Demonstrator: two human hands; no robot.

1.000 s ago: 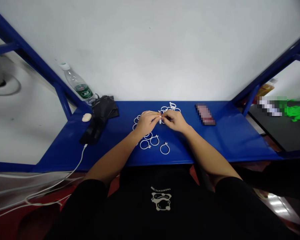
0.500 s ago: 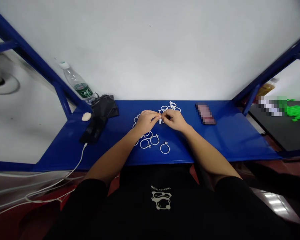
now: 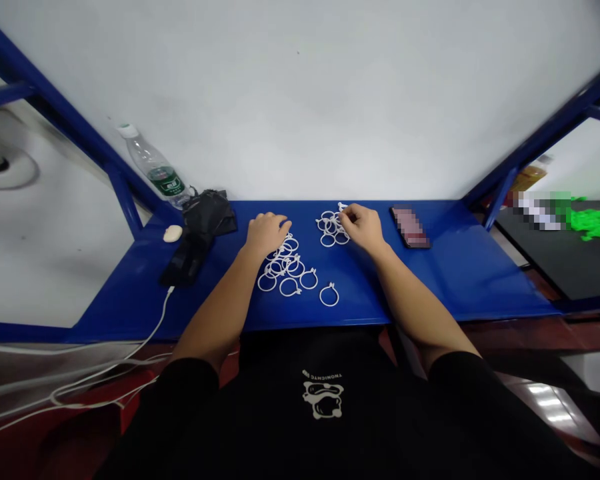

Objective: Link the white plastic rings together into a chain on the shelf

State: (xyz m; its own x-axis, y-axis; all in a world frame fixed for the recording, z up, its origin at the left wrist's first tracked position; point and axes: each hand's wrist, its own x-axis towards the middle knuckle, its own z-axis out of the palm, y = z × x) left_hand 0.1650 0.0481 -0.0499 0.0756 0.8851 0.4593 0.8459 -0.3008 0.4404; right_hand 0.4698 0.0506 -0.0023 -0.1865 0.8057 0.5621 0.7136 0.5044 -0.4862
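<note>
White plastic rings with small clip-like ends lie in two groups on the blue tabletop. Just beyond the larger left pile of rings (image 3: 280, 265), my left hand (image 3: 267, 233) is held palm down, fingers apart and nothing seen in them. At the smaller right pile of rings (image 3: 329, 227), my right hand (image 3: 363, 227) has its fingers curled and pinched together over the pile's right edge. Whatever is between those fingertips is hidden. One single ring (image 3: 329, 295) lies by itself near the front edge.
A phone (image 3: 411, 227) lies right of my right hand. Toward the left are a black cloth bundle (image 3: 207, 217), a pale oval object (image 3: 173, 233), a white cable (image 3: 164, 310) and a plastic bottle (image 3: 155, 167) leaning back. Blue frame bars (image 3: 125, 200) flank the blue table (image 3: 430, 287).
My hands, together over the table's middle with a small white piece between them, have parted. The left moved left and opened; the right moved right to the smaller pile.
</note>
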